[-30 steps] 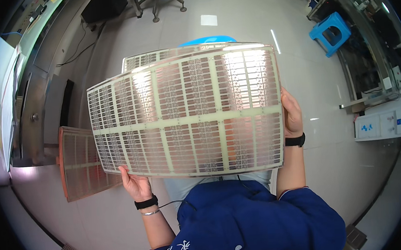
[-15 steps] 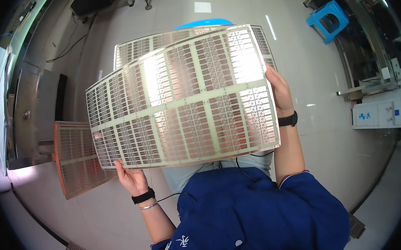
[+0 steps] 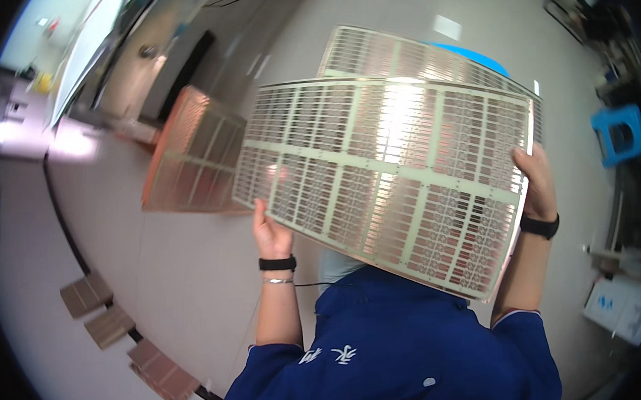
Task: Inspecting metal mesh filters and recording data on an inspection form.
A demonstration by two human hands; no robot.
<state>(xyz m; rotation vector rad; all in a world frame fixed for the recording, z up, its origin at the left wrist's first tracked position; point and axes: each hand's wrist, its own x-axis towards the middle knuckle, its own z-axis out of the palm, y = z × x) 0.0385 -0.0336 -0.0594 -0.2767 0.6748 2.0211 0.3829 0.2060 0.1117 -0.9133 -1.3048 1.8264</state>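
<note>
The person is holding a large cream-framed grid panel (image 3: 401, 179) out in front of the chest, tilted so that its right end is sitting lower than its left. The left hand (image 3: 271, 233) is gripping the panel's lower left edge from underneath, fingers going behind the sheet. The left forearm is rising almost vertically from the blue jacket (image 3: 390, 351), with a black wristband (image 3: 277, 263) and a thin bracelet on the wrist. The right hand (image 3: 538, 181) is closing on the panel's right edge, fingers curling round behind it, thumb lying along the front. The right forearm is angling up from the lower right, also wearing a black band (image 3: 539, 226).

A second grid panel (image 3: 414, 52) is lying directly behind the first, its upper edge showing above it; which hand is carrying it cannot be determined. A reddish grid panel (image 3: 191, 157) is standing just left of the held panel, over the grey floor (image 3: 115, 237). Brown rectangular pads (image 3: 110, 326) are lying near the floor's lower left edge. A blue stool (image 3: 619, 133) is standing at the right edge.
</note>
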